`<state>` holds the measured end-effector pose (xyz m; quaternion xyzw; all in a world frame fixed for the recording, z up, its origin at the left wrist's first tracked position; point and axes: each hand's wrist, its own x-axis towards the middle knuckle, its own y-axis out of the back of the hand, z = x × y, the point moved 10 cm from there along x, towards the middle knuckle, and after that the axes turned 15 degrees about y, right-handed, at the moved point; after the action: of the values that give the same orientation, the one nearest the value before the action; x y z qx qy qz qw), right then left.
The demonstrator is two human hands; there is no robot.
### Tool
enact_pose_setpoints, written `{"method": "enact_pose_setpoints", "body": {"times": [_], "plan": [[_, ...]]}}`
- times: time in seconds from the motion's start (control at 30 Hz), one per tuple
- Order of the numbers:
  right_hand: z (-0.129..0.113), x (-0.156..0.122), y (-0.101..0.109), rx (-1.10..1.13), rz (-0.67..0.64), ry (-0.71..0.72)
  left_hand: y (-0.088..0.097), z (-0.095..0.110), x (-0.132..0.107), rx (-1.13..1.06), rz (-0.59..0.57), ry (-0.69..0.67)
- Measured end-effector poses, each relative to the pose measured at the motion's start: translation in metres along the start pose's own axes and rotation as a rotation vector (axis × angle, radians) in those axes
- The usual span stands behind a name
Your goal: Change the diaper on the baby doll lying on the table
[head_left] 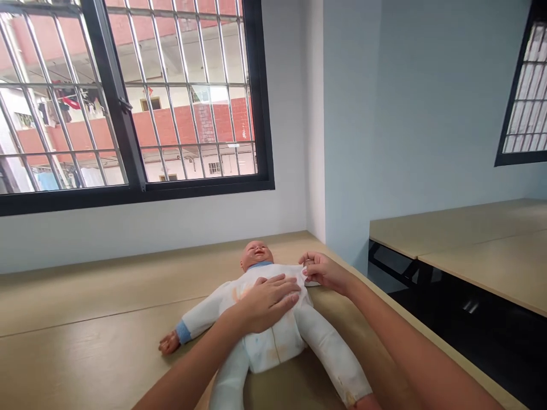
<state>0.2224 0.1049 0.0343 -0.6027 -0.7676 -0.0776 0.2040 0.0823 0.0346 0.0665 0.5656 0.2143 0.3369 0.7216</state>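
Note:
A baby doll (256, 256) lies on its back on a light wooden table (85, 307), head away from me and legs toward me. It wears a white, stained garment (273, 341) with blue trim at the collar and a blue cuff (183, 331). My left hand (269, 302) rests flat on the doll's chest, holding nothing. My right hand (325, 272) pinches the edge of the garment at the doll's far shoulder between fingers and thumb. The doll's arm on that side is hidden under the cloth and my hand.
The table's right edge (427, 336) runs close to my right arm, with a dark drop beyond it. A separate wooden table (453, 228) stands to the right. A barred window (132, 97) fills the wall ahead, and the wall corner rises behind the doll's head.

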Motion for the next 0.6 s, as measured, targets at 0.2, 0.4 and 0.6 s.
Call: {"method": "enact_pose_setpoints", "body": {"times": [0.2, 0.4, 0.6], "plan": [[0.001, -0.013, 0.02, 0.046, -0.003, 0.004, -0.01, -0.008, 0.032, 0.077, -0.038, 0.06], [-0.002, -0.016, 0.016, 0.045, -0.012, -0.012, -0.019, -0.019, 0.046, 0.077, -0.028, 0.222], [0.0, -0.003, -0.032, -0.054, -0.058, -0.047, -0.017, -0.029, 0.052, -0.067, 0.116, 0.289]]}}
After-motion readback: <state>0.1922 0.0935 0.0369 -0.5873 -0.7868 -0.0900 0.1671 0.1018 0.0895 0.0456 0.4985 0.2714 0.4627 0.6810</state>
